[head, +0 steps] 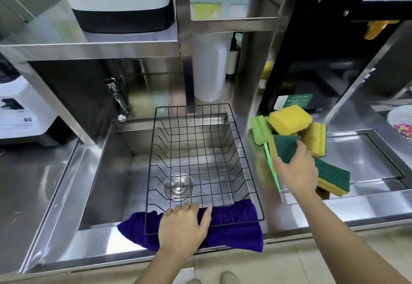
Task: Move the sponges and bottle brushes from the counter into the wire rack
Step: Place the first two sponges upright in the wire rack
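Rack: one black wire rack (pixel 200 163) sitting in the sink (pixel 107 172), nothing in it so far, long side running away from the camera.
Cloth: one purple cloth (pixel 234 234) draped over the sink's front edge, tucked under the rack's near end.
Sponges: I count four, all piled on the counter (pixel 367 208) just right of the sink. One yellow sponge (pixel 289 120) on top at the back, one more yellow sponge on edge (pixel 316 136) to its right, one green-topped sponge (pixel 332 176) lying flat at the front with its long side slanting down to the right, and one green-faced sponge (pixel 284 150) under the right hand.
Brushes: only one I can make out, a green brush (pixel 259 127) with a foam head at the back left of the pile and a thin handle pointing toward the camera. A second one could be buried, can't tell.
Left hand (pixel 182 225): flat on the rack's near rim and the cloth, fingers loosely spread, not clamped on anything.
Right hand (pixel 296 172): fingers closed round the green-faced sponge, thumb on the left, sponge tipped up against the pile.
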Available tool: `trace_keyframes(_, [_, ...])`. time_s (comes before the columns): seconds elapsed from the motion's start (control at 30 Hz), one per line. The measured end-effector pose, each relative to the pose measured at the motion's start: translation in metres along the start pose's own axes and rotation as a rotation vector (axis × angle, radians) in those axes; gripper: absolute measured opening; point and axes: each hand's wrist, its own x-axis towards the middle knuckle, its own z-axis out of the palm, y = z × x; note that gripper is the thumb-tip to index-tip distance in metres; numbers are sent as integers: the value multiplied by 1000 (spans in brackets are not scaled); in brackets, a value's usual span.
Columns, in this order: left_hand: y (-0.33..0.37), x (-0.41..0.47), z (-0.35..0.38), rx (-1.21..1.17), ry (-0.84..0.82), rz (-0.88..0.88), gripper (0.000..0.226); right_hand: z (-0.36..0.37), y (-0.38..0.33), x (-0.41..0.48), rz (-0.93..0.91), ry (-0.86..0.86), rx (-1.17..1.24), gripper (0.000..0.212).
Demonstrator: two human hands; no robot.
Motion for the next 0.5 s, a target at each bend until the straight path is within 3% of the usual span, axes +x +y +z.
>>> trace_keyframes(0.1, [-3,-2,11,-35,140,49,52,-9,-32,1,-103,37,255,75])
trace_keyframes(0.23, [-5,-3,12,-46,189,67,51,-7,-72,-9,-358,-169,462,78])
trace_keyframes(0.5, [-7,-2,15,-62,183,71,51,48,-100,-48,-701,-715,44,76])
